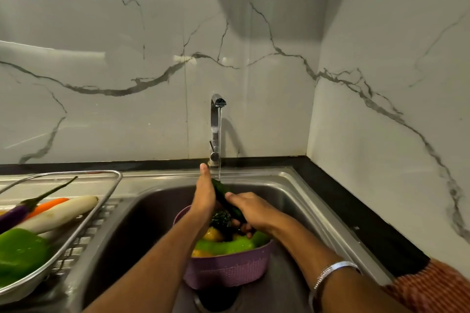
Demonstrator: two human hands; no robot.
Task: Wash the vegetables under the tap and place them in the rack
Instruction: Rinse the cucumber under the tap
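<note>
Rinse step: my right hand (250,208) grips long dark-green cucumber (226,201) under chrome tap (216,129) stream, left hand (204,193) flat against it — rotate slowly, grip firm — slippery.

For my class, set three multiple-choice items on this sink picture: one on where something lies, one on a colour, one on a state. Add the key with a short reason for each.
1. Where does the white radish lie?
A. in the rack left of the sink
B. in the purple basket
C. on the black counter

2. What colour is the basket in the sink?
A. blue
B. purple
C. white

3. What is the state of the tap?
A. off
B. running
C. covered by a cloth

Key: 1 A, it rests in the rack beside the aubergine and carrot. 2 B, its perforated wall is purple. 3 B, a stream falls onto the cucumber gripped by the right hand, with the left hand flat against it.
</note>
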